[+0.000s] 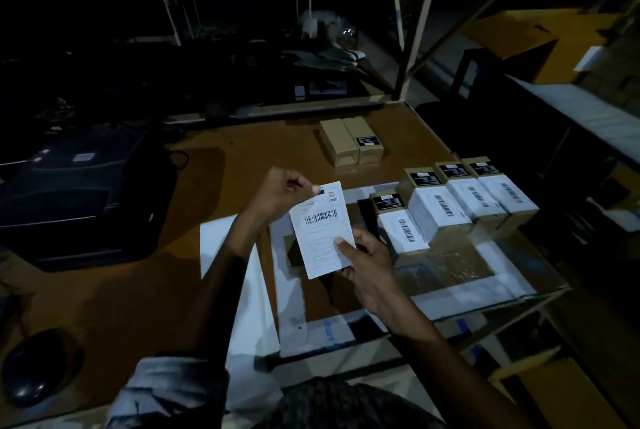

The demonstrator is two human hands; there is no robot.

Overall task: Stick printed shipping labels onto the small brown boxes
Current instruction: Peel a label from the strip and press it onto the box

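Note:
A white printed shipping label [322, 229] with a barcode is held up above the table between both hands. My left hand [277, 193] pinches its top left corner, and my right hand [367, 262] grips its lower right edge. To the right stands a row of several small brown boxes [446, 207] with white barcode labels stuck on them. Two small brown boxes without white labels [349, 144] sit side by side farther back on the table. A dark box [294, 252] lies partly hidden behind the label.
A black label printer [79, 193] stands at the left of the wooden table [249, 151]. White sheets [239, 290] and a taped white frame [485, 276] lie under my arms. A dark rounded object [38, 366] sits near left. Shelving [242, 48] rises behind.

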